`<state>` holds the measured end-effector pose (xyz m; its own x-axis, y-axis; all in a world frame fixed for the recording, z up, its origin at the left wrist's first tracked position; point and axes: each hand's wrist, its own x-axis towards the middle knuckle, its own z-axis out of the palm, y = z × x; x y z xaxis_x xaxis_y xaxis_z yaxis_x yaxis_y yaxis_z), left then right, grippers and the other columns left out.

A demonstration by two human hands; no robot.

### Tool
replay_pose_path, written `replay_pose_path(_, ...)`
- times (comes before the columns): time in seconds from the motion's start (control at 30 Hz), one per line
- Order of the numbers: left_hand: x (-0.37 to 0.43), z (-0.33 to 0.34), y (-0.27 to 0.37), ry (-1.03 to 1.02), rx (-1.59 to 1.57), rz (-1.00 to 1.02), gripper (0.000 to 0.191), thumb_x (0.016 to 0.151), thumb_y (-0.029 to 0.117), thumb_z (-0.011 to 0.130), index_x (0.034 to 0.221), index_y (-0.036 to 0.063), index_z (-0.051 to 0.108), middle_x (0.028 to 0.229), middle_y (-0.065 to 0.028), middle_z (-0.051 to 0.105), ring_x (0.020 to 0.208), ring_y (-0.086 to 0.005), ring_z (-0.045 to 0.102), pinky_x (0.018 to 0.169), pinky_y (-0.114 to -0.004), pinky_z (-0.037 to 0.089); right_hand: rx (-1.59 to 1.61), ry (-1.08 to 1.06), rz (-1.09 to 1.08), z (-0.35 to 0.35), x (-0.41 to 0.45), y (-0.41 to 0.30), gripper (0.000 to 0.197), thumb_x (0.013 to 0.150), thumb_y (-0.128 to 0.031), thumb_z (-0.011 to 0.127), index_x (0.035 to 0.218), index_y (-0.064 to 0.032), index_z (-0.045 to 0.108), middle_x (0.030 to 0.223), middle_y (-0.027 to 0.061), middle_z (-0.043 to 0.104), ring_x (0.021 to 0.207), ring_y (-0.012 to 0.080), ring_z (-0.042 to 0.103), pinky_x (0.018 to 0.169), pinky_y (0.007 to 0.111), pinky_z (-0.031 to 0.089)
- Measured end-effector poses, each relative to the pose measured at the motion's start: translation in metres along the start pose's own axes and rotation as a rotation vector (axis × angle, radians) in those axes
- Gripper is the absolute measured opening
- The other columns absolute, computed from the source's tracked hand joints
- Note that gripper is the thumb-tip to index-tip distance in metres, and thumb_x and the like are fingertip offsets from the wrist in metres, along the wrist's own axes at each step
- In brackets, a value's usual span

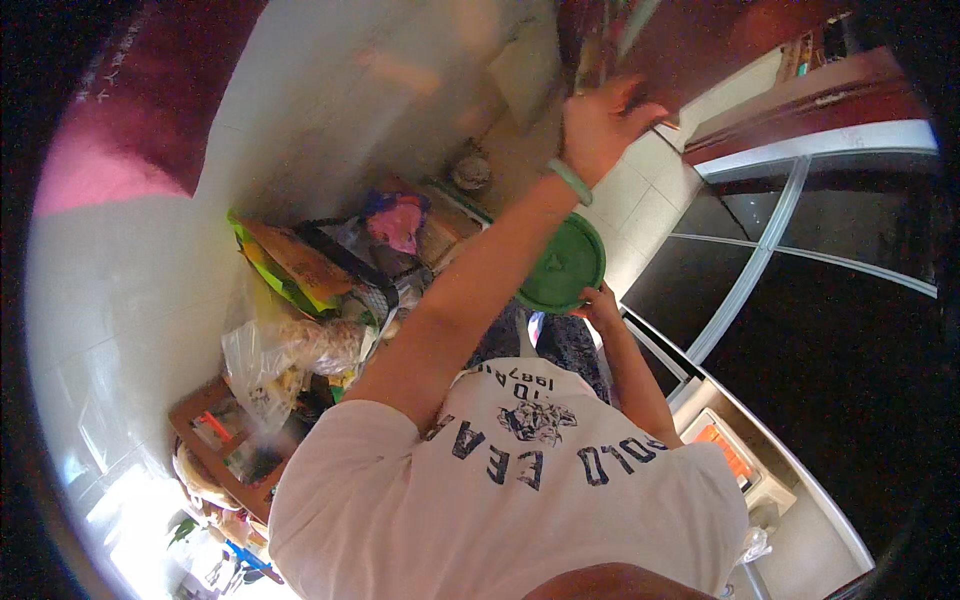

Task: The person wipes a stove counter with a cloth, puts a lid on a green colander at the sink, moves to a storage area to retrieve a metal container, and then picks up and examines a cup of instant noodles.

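Note:
My right hand grips the near rim of a round green plastic piece, a lid or a shallow tub, in front of my waist. My left forearm crosses above this piece and hides part of it. A pale green bangle circles my left wrist. Farther up, my left hand is raised with bent fingers near a dark red cabinet panel. Blur keeps me from telling whether its fingers hold or touch anything.
On the left are a black-rimmed basket, a pink bag, a green-and-brown packet and a clear plastic bag. Dark glass panels in metal frames line the right side. Lower right sits a cream-coloured container.

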<state>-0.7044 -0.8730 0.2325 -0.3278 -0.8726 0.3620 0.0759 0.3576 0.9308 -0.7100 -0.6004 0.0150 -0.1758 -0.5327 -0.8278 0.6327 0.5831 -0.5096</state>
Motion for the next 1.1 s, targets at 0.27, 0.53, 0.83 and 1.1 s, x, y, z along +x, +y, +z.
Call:
replay_pose_path(0.27,0.015,0.039,0.007,0.134,0.241,0.274,0.074,0.046,0.039,0.084,0.106,0.0075,0.056,0.099,-0.0132,0.057,0.094,-0.0326,0.053,0.087,-0.040,0.041,0.098,-0.134,-0.098,0.018,0.049,-0.017,0.056,0.082,-0.024,0.063,0.128,-0.0054,0.037,0.112,0.0138,0.054,0.090,0.0301,0.060,0.066,0.041,0.057)
replay_pose_path(0.53,0.020,0.099,-0.012,0.175,0.194,0.344,0.075,0.047,0.059,0.072,0.101,0.0094,0.057,0.100,-0.0074,0.055,0.101,-0.0319,0.046,0.100,-0.062,0.015,0.163,-0.186,-0.110,-0.002,0.119,-0.036,0.053,0.077,-0.015,0.059,0.124,-0.0013,0.039,0.112,0.0186,0.052,0.091,0.0308,0.060,0.065,0.038,0.058)
replay_pose_path(0.83,0.005,0.126,-0.020,0.174,-0.069,0.380,0.079,0.034,0.046,0.077,0.102,0.0140,0.053,0.093,-0.0051,0.049,0.095,-0.0282,0.047,0.095,-0.071,0.018,0.021,-0.132,0.084,0.007,0.197,-0.043,0.050,0.071,-0.003,0.053,0.120,0.0014,0.040,0.105,0.0195,0.054,0.091,0.0345,0.060,0.068,0.044,0.058)
replay_pose_path(1.1,-0.120,0.053,-0.110,-0.008,0.029,-0.187,0.045,0.062,0.014,0.067,0.104,0.0086,0.055,0.099,-0.0094,0.054,0.099,-0.0278,0.050,0.094,-0.051,0.031,0.102,-0.065,0.125,-0.008,0.327,-0.026,0.059,0.070,0.002,0.052,0.126,-0.0097,0.035,0.116,0.0187,0.047,0.098,0.0411,0.055,0.074,0.056,0.053)
